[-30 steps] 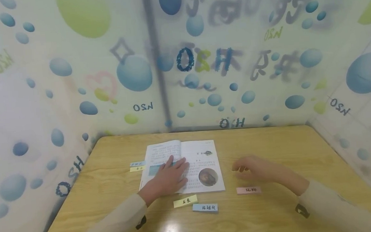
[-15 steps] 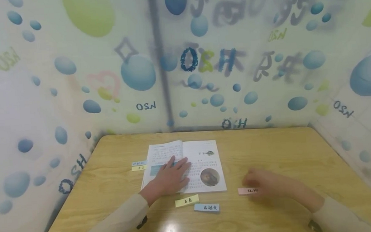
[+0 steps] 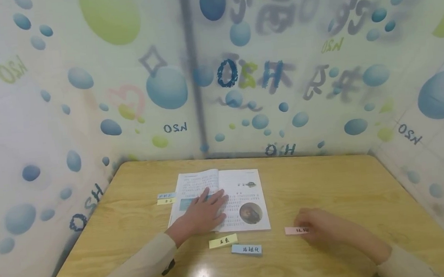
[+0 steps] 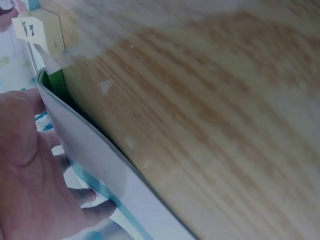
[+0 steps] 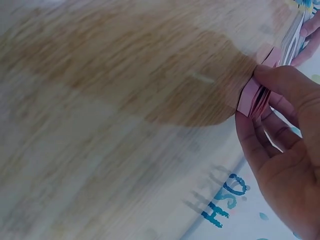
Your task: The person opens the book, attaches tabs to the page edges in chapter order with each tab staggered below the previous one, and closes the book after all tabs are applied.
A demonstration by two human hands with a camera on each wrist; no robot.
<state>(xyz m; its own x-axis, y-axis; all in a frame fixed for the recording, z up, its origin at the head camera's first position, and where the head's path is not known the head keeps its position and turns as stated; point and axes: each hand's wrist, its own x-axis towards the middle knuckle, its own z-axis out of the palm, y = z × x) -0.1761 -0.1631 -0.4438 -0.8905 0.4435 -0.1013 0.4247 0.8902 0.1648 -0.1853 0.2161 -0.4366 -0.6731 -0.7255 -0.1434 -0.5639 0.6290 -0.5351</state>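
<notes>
An open book [image 3: 240,180] lies on the wooden table in the head view. My left hand [image 3: 207,210] rests across its middle with fingers spread; in the left wrist view the palm sits over the lifted page edge [image 4: 100,150]. To the book's right, my right hand [image 3: 325,228] is at a pink pad of sticky notes [image 3: 295,231] with dark handwriting on it. The right wrist view shows thumb and fingers pinching the end of this pink pad [image 5: 250,97], whose sheets are slightly fanned. In the head view, the right fingers cover the pad's right end.
A yellow sticky-note pad [image 3: 223,241] and a blue sticky-note pad [image 3: 247,249] lie in front of the book. Blue [image 3: 166,195] and yellow [image 3: 166,201] tabs stick out at the book's left edge. Behind the table [image 3: 325,178] stand walls patterned with bubbles.
My right hand has moved right and down from above the pink pad and now pinches its right end. The left hand stays on the book. The head view has shifted slightly.
</notes>
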